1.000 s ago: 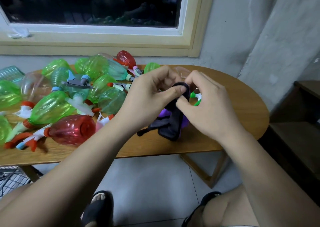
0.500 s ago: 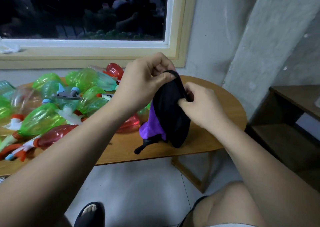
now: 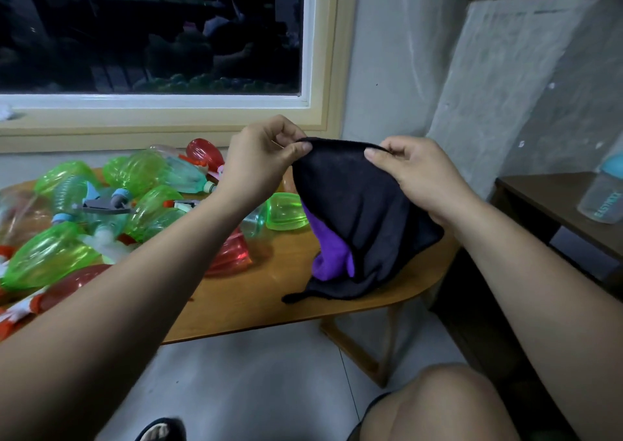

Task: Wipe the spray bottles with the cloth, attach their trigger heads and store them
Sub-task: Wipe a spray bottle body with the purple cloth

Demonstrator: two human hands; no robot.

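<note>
We see the left hand (image 3: 259,157) and right hand (image 3: 418,174) both raised over the wooden table (image 3: 269,302), each pinching the top edge of the black cloth (image 3: 354,211) between thumb and curled forefinger; the other fingers are tucked behind, so we cannot tell how they lie. The cloth hangs stretched between the hands, purple inner side (image 3: 332,255) showing, its lower corner down at the tabletop near the front edge. The green and red spray bottles (image 3: 50,258) lie heaped on the table's left half with a grey trigger head (image 3: 104,206) among them, well apart from the cloth.
</note>
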